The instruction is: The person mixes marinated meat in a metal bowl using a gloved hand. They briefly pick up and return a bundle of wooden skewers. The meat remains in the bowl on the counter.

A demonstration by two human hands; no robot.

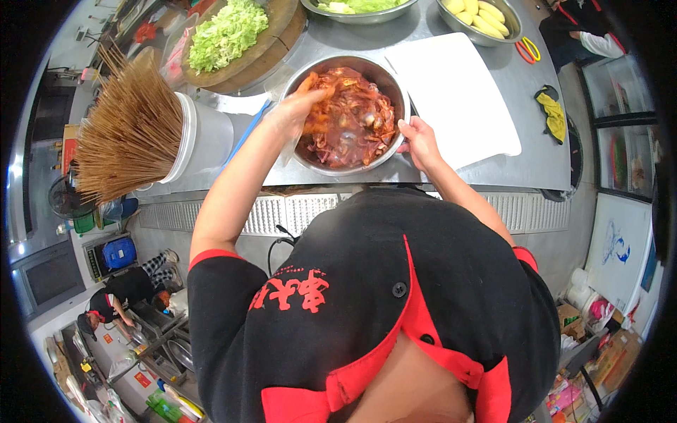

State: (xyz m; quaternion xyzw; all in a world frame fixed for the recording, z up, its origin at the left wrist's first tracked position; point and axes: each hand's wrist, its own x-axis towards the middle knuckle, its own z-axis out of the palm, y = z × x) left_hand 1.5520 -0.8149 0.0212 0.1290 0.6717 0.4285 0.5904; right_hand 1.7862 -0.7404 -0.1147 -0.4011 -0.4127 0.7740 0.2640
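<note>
A stainless steel bowl [390,79] stands near the front edge of the steel table, holding raw meat pieces [357,119] coated in reddish-brown marinade. My left hand [302,107] reaches over the bowl's left side into the meat. It wears a clear, loose plastic glove stained orange, and its fingers are blurred, so their grip is unclear. With thumb and fingers, my bare right hand [421,141] grips the bowl's right rim. A white cutting board [460,100] lies just right of the bowl, close to that hand.
Left stands a white bucket [203,140] full of bamboo skewers [127,124], beside a blue strip [246,135]. Farther back are chopped lettuce [230,34] on a round wooden block [277,39], peeled potatoes [481,18] in a bowl, scissors [528,50] and a yellow-black glove [551,113]. Other people work nearby.
</note>
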